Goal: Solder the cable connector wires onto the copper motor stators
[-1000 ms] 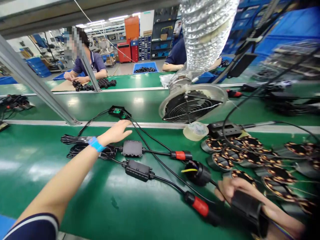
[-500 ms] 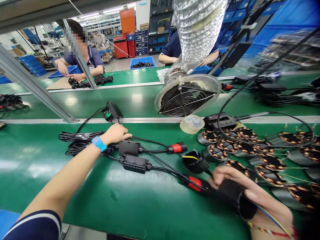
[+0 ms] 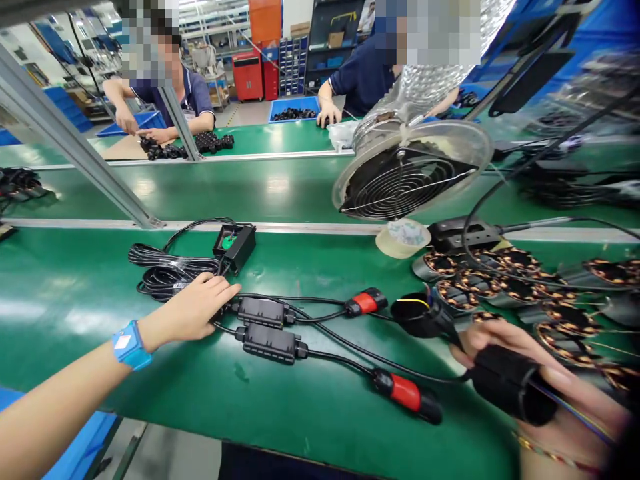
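Observation:
My left hand [image 3: 200, 307] rests palm down, fingers fairly straight, over black cables beside two black inline boxes [image 3: 270, 343]. Whether its fingertips grip a cable I cannot see. Behind it lie a coiled black cable [image 3: 170, 267] and a small black case [image 3: 239, 250] with a green part inside. Closed around a black cylindrical housing [image 3: 510, 383] is my right hand [image 3: 570, 400]; thin coloured wires trail from the housing's open end. A second black cup-shaped housing [image 3: 420, 320] with a yellow wire sits just beyond that hand. Two black connectors with red bands [image 3: 405, 393] lie between the hands.
Several copper-wound stators [image 3: 505, 287] cover the right of the green bench [image 3: 310, 427]. A tape roll [image 3: 403, 239] and a black device [image 3: 463, 237] stand near the rail. A fan guard on a foil duct [image 3: 410, 177] hangs above. Two co-workers sit across the bench.
My left hand has drawn back toward me and to the left. The black case has come nearer. My right hand has shifted right with the housing, and the near red-banded connector lies clear of it.

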`<state>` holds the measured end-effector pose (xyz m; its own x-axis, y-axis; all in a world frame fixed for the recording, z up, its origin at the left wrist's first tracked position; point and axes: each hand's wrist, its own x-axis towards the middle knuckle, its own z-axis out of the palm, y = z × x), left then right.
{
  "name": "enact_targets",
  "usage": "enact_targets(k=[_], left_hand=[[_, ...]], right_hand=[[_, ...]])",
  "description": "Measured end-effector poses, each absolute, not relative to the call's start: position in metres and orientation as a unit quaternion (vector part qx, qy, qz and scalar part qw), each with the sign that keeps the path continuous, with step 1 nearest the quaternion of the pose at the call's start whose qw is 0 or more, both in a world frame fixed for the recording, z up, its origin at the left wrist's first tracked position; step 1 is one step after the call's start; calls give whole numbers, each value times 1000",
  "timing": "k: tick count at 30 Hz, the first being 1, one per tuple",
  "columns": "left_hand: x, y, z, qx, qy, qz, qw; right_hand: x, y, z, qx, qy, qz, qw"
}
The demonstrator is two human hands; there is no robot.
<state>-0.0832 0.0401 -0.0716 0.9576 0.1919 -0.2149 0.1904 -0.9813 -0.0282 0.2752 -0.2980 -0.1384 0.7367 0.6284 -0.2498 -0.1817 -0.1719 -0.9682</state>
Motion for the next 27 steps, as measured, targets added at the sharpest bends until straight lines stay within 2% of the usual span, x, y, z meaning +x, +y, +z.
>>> enact_targets(k=[3, 5, 9, 12, 15, 18, 21, 23, 25, 27], left_hand=[[-100, 38, -72, -988, -104, 112, 16], [-123, 41, -73, -987, -121, 104, 25], [-187, 65, -79, -981, -161, 80, 77], [-234, 89, -84, -969, -215, 78, 93], [-270, 103, -85, -960, -251, 67, 100], [-285, 100, -74, -946, -300, 57, 106], [-261, 83, -48, -900, -403, 41, 160], [-217, 66, -32, -900, -410, 34, 145], [-156, 46, -29, -935, -351, 28, 28], [-86, 24, -41, -937, -316, 37, -142]], right_hand=[[261, -290, -123, -612, -162, 382, 673], [254, -281, -118, -572, -191, 451, 658], [242, -244, -117, -465, -300, 610, 567], [235, -206, -115, -436, -391, 650, 484], [228, -179, -111, -467, -477, 618, 415], [221, -172, -105, -558, -522, 525, 375], [212, -184, -100, -664, -519, 409, 349], [202, -196, -96, -687, -535, 363, 333], [187, -207, -94, -676, -584, 330, 305], [170, -211, -94, -665, -637, 286, 266]])
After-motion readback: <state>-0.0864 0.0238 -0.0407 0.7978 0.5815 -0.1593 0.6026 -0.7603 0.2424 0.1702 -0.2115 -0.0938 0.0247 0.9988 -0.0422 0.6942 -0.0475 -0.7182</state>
